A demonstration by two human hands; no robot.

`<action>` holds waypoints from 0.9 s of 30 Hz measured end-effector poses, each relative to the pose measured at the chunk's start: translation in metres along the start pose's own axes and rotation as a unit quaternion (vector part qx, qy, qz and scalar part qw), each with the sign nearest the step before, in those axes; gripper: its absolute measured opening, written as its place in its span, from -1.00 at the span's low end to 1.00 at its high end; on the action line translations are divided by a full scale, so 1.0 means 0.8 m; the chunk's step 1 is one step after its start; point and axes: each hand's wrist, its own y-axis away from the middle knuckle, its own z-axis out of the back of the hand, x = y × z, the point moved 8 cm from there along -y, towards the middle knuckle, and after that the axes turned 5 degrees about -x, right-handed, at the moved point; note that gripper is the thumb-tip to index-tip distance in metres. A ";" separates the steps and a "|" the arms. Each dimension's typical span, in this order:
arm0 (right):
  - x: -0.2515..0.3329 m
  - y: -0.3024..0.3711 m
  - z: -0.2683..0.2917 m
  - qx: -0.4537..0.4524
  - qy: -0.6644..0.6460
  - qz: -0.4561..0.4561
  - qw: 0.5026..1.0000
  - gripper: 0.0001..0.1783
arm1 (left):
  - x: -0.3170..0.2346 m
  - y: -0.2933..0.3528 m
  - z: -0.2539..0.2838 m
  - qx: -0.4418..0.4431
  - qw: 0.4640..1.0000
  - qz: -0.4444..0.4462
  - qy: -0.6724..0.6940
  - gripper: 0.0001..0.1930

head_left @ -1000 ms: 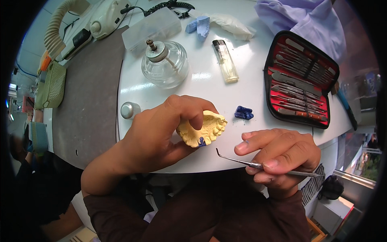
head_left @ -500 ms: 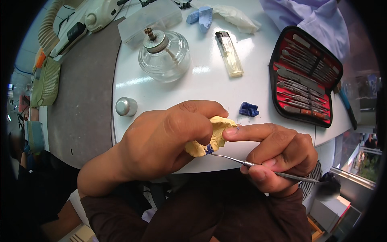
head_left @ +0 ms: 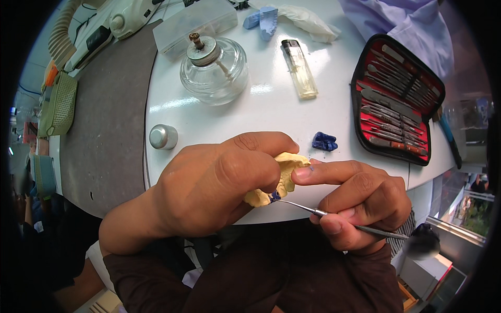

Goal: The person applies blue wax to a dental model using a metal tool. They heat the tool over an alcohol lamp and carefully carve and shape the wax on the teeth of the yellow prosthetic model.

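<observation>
My left hand (head_left: pixel 209 182) is closed round a yellow plaster dental cast (head_left: pixel 287 169), its fingers hiding much of it. A small patch of dark blue wax (head_left: pixel 274 196) sits on the cast's near edge. In my right hand (head_left: pixel 365 201) is a thin metal wax carving tool (head_left: pixel 308 209), held like a pen, with its tip touching or very close to the blue wax. The right index finger is stretched out against the cast's right side. Just beyond it, a lump of dark blue wax (head_left: pixel 324 141) lies on the white table.
A glass spirit lamp (head_left: pixel 214 73), its metal cap (head_left: pixel 163 136) and a clear lighter (head_left: pixel 299 69) stand or lie beyond my hands. At right is an open case of carving tools (head_left: pixel 399 101). Blue cast pieces (head_left: pixel 267 23) lie at the back; a grey mat (head_left: pixel 107 120) covers the left.
The cast and my left hand have shifted very slightly right and down. The tool's tip stays at the blue wax, and both grips are the same.
</observation>
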 end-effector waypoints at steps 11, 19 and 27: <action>0.000 0.000 0.000 0.007 0.008 -0.004 1.000 -0.63 | -0.002 0.000 -0.001 0.003 1.000 -0.010 -0.012 -0.55; 0.002 0.000 0.000 0.020 0.004 -0.018 1.000 -0.65 | -0.002 0.000 0.000 0.004 1.000 0.001 -0.010 -0.55; 0.000 0.009 0.018 -0.109 -0.053 -0.009 0.993 -0.61 | 0.000 0.000 0.002 -0.005 1.000 0.006 -0.030 -0.53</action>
